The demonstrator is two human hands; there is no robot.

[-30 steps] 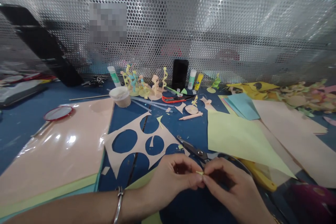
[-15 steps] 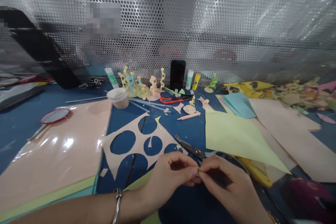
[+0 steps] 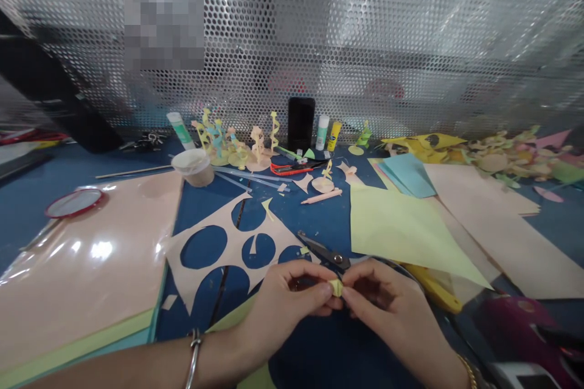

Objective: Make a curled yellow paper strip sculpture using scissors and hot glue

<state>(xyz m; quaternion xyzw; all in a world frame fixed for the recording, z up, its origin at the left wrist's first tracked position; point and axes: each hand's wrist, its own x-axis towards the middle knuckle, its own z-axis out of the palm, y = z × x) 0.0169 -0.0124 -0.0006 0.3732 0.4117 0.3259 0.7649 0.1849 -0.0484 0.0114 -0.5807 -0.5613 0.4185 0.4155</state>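
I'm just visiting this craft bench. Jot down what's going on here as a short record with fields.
Left hand: pinching a small pale yellow paper piece
Right hand: pinching the same piece from the other side
Closest tool: scissors, lying just beyond the hands
Paper nearby: peach sheet with round holes cut out; pale green sheet
Farther back: small paper sculptures, upright black phone, glue stick
Surface: blue tabletop
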